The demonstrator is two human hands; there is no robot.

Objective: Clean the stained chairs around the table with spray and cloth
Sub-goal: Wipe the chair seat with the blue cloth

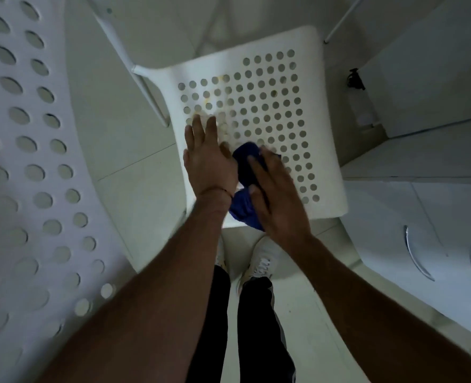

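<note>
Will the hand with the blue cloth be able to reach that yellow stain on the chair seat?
Probably yes. The right hand presses the blue cloth on the same seat, and the yellow stain lies just past the left hand, with bare seat between.

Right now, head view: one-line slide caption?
Right hand presses blue cloth on perforated white chair; left hand rests flat.

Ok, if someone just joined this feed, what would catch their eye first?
The blue cloth stands out against the white perforated chair seat in mid-frame, pressed down by the right hand. The left hand lies flat on the seat's left part, fingertips near yellowish stains. A second perforated chair fills the left side.
</note>
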